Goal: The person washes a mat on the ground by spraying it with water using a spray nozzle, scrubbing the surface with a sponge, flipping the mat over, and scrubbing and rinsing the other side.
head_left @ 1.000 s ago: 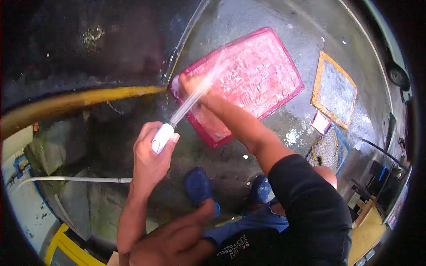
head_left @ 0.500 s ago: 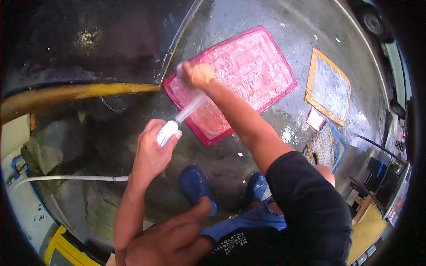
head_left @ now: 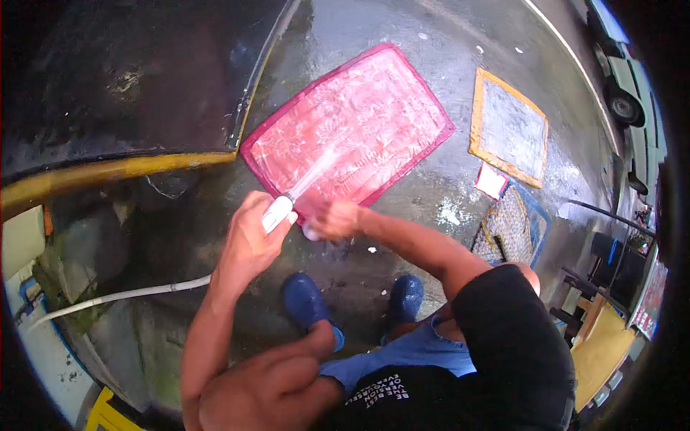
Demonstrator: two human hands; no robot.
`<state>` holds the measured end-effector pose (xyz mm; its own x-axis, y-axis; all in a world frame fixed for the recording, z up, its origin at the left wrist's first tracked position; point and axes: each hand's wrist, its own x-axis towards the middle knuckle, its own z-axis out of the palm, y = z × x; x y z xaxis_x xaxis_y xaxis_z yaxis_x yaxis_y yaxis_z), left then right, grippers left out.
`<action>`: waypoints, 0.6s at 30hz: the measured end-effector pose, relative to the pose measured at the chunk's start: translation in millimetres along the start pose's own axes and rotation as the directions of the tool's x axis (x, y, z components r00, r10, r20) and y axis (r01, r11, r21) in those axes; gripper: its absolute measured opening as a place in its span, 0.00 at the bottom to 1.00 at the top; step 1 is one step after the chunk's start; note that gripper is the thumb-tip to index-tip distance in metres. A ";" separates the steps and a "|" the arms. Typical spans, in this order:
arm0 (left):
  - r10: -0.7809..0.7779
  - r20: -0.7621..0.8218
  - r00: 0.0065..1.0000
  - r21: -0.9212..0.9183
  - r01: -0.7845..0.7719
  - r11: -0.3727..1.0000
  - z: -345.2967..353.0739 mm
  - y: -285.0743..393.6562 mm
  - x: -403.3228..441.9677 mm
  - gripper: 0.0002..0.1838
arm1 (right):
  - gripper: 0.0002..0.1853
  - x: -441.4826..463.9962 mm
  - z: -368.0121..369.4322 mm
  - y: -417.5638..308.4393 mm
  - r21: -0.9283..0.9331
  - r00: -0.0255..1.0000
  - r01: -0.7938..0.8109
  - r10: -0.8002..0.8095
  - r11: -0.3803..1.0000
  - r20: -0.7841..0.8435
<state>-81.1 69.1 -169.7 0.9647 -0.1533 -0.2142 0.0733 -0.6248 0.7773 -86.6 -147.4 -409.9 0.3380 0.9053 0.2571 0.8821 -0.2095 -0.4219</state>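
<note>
My left hand (head_left: 253, 233) is closed round a white spray nozzle (head_left: 279, 210). A jet of water (head_left: 316, 171) leaves its tip and lands on a wet pink mat (head_left: 381, 108) with a darker pink border, flat on the floor. Near the mat's lower corner, my right hand (head_left: 338, 218) is smeared by motion, its fingers curled. A small pale object (head_left: 310, 231) shows at its fingertips, too blurred to name. From the left, a white hose (head_left: 144, 291) runs to behind my left wrist.
On the wet concrete floor (head_left: 424, 237) lie an orange-edged mat (head_left: 509, 129), a small red-and-white cloth (head_left: 491, 180) and a grey woven mat (head_left: 507, 230) over a blue-edged one. A raised yellow edge (head_left: 122, 169) is at left. A vehicle (head_left: 632, 108) stands far right.
My right hand has come from the mat's left edge down towards me, to its near corner. The nozzle stays in my left hand, its jet now unobstructed. The view has shifted slightly.
</note>
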 end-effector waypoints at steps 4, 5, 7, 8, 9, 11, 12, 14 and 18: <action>-0.030 0.094 0.995 -0.006 0.031 1.000 -3.0 12.3 0.5 0.15 | 0.15 35.3 -29.1 82.1 0.258 0.604 -0.772 0.797 0.581 0.010; -0.030 0.117 0.993 0.008 0.030 1.000 -4.8 13.1 -2.7 0.16 | 0.16 49.3 -44.1 84.4 0.116 0.494 -0.842 0.840 0.527 -0.223; -0.020 0.152 0.988 0.017 0.018 1.000 -4.4 18.0 -0.7 0.16 | 0.10 39.4 -13.7 53.8 0.047 0.436 -0.898 0.899 0.438 -0.044; -0.018 0.159 0.987 0.008 0.017 1.000 -1.8 21.6 1.3 0.16 | 0.09 10.5 17.6 28.1 -0.157 0.619 -0.774 0.680 0.614 -0.392; -0.019 0.163 0.986 0.004 0.019 1.000 -1.2 24.8 3.2 0.16 | 0.10 -4.6 10.4 21.3 -0.202 0.683 -0.727 0.659 0.657 -0.314; 0.038 0.141 0.989 -0.012 -0.037 0.999 -4.0 31.7 7.3 0.15 | 0.13 -40.8 -28.4 16.5 -0.068 0.610 -0.766 0.756 0.639 0.238; 0.066 0.124 0.990 -0.022 -0.063 0.998 -3.9 33.6 9.5 0.14 | 0.15 -68.9 -48.3 31.5 -0.053 0.397 -0.914 0.913 0.403 0.095; 0.067 0.134 0.989 -0.005 -0.067 0.998 -8.3 31.4 9.1 0.15 | 0.17 -125.3 -95.6 73.9 -0.040 0.092 -0.996 0.962 0.084 -0.256; 0.025 0.122 0.992 -0.005 -0.025 1.000 -9.6 29.7 7.6 0.15 | 0.16 -134.8 -93.2 110.3 0.073 -0.146 -0.989 0.828 -0.127 -0.541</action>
<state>-69.2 56.7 -142.5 0.9280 -0.2615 -0.2654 0.0506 -0.6172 0.7852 -4.3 -326.9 -410.0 0.8585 -0.5058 0.0837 -0.4704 -0.8421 -0.2637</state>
